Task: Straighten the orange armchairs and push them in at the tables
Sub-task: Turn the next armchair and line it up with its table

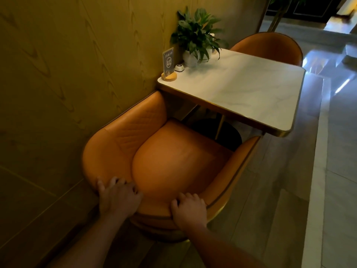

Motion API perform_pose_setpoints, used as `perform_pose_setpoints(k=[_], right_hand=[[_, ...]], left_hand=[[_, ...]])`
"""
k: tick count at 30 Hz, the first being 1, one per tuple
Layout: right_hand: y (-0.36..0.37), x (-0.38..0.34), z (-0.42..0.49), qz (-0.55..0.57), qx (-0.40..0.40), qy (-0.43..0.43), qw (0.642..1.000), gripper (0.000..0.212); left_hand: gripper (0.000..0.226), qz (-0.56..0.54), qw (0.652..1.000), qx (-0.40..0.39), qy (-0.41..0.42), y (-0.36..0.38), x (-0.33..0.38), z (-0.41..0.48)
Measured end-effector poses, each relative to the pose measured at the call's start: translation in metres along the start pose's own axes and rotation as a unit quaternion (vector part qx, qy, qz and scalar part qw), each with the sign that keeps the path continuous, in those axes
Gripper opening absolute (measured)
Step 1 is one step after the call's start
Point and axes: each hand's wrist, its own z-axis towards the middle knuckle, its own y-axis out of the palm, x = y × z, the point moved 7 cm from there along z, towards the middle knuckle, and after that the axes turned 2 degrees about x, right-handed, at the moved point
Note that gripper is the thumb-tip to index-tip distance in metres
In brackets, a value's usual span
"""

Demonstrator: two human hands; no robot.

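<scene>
1 table [241, 89], 2 armchairs: far armchair [270, 47]; near armchair [173, 161] back gripped by left hand [117, 198], right hand [190, 208].

Only one readable thing here tbh: the little sign [168, 61] on the table [241, 89]. It says "A12" in pale characters inside a ring, on a dark card in a clear holder. The holder stands upright in a round wooden base [169, 76], right at the table corner next to the wall. There's a line of small print above the ring and a yellowish patch along the bottom of the card, but both are way too small and blurry for me to make out.
</scene>
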Motion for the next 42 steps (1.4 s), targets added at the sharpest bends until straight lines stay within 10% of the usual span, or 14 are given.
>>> perform_pose_setpoints(k=[42], right_hand=[[-0.082,-0.022,-0.019,0.024,-0.087,-0.097,0.991,0.039]], left_hand=[[0.057,-0.07,0.997,0.009,-0.023,-0.055,0.01,-0.072]])
